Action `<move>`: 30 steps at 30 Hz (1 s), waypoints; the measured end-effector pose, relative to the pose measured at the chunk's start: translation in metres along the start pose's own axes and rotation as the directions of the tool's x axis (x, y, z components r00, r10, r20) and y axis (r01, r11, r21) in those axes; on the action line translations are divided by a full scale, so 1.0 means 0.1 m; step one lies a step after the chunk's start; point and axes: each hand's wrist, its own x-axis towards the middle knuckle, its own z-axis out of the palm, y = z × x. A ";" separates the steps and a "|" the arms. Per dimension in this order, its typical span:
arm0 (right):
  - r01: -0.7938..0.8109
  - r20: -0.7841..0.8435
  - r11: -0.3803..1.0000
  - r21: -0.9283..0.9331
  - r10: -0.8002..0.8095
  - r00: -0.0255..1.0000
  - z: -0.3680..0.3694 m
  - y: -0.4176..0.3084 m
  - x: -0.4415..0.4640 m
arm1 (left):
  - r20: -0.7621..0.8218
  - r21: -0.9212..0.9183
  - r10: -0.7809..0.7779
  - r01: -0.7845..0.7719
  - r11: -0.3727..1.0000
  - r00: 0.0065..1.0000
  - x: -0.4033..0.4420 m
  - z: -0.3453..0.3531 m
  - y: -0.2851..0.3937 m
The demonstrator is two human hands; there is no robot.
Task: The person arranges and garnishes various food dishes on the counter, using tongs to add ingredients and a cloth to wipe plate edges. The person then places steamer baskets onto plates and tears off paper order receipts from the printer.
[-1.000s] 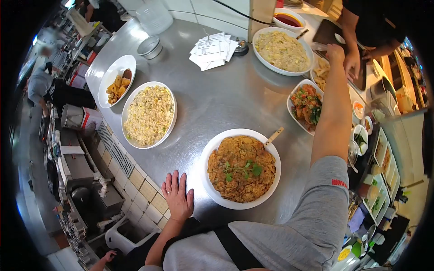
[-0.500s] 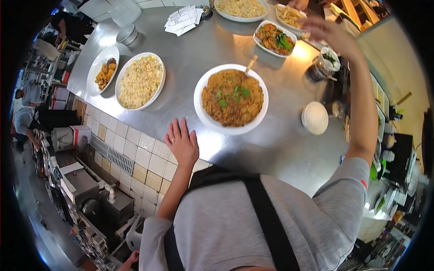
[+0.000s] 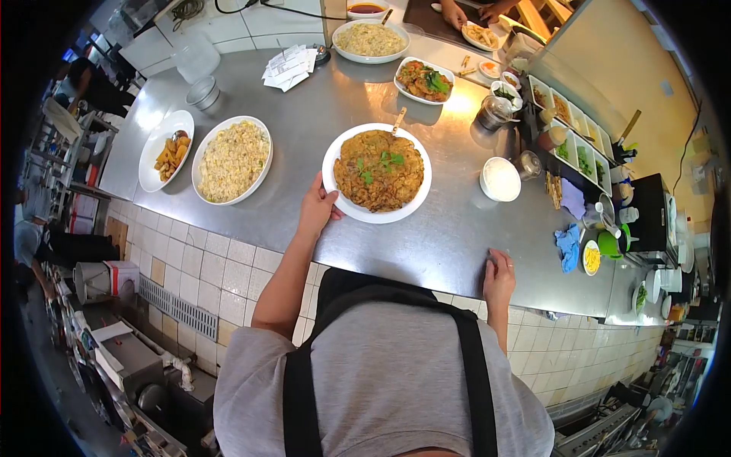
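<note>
A white plate (image 3: 329, 169) carries a browned omelette (image 3: 381, 181) topped with green herb leaves, a patterned spoon handle sticking out at its far edge. My left hand (image 3: 317, 206) grips the plate's near-left rim, thumb by the edge and fingers partly hidden beneath. At the counter's front edge rests my right hand (image 3: 499, 276), fingers loosely bent and holding nothing. To the left are an oval dish of fried rice (image 3: 232, 161) and a white dish with brown chunks (image 3: 171, 156). A bowl of white rice (image 3: 500, 180) stands to the right.
On the steel counter (image 3: 304, 99) are paper slips (image 3: 289, 67), a metal cup (image 3: 202, 93), a vegetable dish (image 3: 424, 81) and another fried rice plate (image 3: 371, 41). Garnish trays (image 3: 571, 137) and a blue cloth (image 3: 567, 247) lie right. Another person's hands hold a dish (image 3: 481, 36) beyond.
My right hand has come back from the far right side down to the counter's front edge. My left hand has moved from the counter's edge onto the plate's rim. The dish of fries moved away.
</note>
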 end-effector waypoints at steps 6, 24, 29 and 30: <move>0.102 -0.245 0.974 -0.202 -0.151 0.958 0.10 0.28 0.09 | 0.085 0.011 -0.065 0.064 0.998 0.994 0.01 0.15 -0.01; 0.188 -0.307 0.978 -0.092 -0.207 0.929 0.13 0.91 1.16 | 0.025 0.123 -0.066 0.062 0.990 0.998 0.07 0.39 -0.01; 0.179 -0.321 0.981 -0.076 -0.194 0.927 0.15 0.91 1.16 | 0.036 0.142 -0.053 0.048 0.989 0.998 0.08 0.39 -0.03; 0.181 -0.328 0.981 -0.075 -0.195 0.924 0.15 0.92 1.16 | 0.045 0.152 -0.039 0.032 0.988 0.998 0.06 0.39 -0.03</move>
